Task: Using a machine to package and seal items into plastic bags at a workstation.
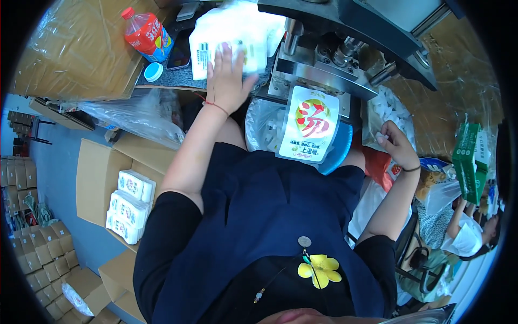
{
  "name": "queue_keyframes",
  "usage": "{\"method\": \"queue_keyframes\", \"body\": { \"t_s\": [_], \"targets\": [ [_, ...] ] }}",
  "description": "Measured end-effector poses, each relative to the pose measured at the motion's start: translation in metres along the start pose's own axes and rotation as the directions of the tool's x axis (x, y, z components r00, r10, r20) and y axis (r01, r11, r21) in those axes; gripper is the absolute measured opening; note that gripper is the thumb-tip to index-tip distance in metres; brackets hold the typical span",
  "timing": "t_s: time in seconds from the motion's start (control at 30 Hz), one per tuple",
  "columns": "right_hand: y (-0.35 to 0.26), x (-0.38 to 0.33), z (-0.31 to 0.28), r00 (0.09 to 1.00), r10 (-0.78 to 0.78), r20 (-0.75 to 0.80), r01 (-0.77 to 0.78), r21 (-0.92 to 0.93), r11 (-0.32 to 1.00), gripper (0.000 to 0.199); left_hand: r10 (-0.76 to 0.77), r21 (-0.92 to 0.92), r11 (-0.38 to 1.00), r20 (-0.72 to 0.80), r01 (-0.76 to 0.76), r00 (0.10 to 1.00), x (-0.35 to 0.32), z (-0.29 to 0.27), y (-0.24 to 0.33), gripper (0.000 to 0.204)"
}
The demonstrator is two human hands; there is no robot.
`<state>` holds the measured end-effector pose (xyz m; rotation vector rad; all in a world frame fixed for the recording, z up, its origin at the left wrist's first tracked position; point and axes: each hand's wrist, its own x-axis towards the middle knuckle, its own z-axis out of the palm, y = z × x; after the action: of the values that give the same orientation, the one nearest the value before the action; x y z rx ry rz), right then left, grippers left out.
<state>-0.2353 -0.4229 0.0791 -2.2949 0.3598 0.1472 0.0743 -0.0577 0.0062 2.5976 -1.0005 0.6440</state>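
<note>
My left hand (227, 86) lies with its fingers spread on a stack of white printed pouches (202, 54) at the left of the machine. One white pouch with red characters and a green patch (311, 123) hangs flat at the front of the metal press (324, 73), its top edge by the press bar. My right hand (398, 147) is closed, thumb and fingers pinched together, beside a clear bag of white plastic scraps (389, 110). What is in its pinch, if anything, is too small to make out.
At the upper left stand a red-labelled drink bottle (148, 35), a pale blue lid (153, 71) and a phone (178, 56). An open carton (97, 178) holds several pouch bundles. A blue basin (341, 151) sits under the pouch. Another person (467, 235) is at the right.
</note>
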Motion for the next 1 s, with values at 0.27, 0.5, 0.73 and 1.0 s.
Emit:
{"method": "queue_keyframes", "body": {
  "t_s": [0.27, 0.5, 0.73, 1.0],
  "targets": [
    [-0.019, -0.005, 0.034, 0.860, -0.151, -0.487, 0.269, 0.182, 0.946, 0.011, -0.130, -0.808, 0.560, 0.135, 0.185, 0.982, -0.047, -0.031, 0.008, 0.024],
    [-0.116, 0.021, 0.086, 0.843, -0.277, -0.462, 0.439, 0.292, 0.849, 0.014, 0.160, -0.856, 0.408, 0.409, 0.317, 0.899, -0.051, -0.053, 0.073, 0.014],
    [-0.119, 0.025, 0.080, 0.824, -0.360, -0.438, 0.413, 0.030, 0.910, 0.020, 0.320, -0.766, -0.104, 0.578, 0.634, 0.751, -0.069, -0.056, 0.121, 0.034],
    [-0.076, 0.019, 0.044, 0.874, -0.213, -0.437, 0.105, -0.257, 0.961, 0.027, 0.608, -0.470, -0.257, 0.600, 0.844, 0.520, -0.077, -0.045, 0.131, 0.030]
  ]
}}
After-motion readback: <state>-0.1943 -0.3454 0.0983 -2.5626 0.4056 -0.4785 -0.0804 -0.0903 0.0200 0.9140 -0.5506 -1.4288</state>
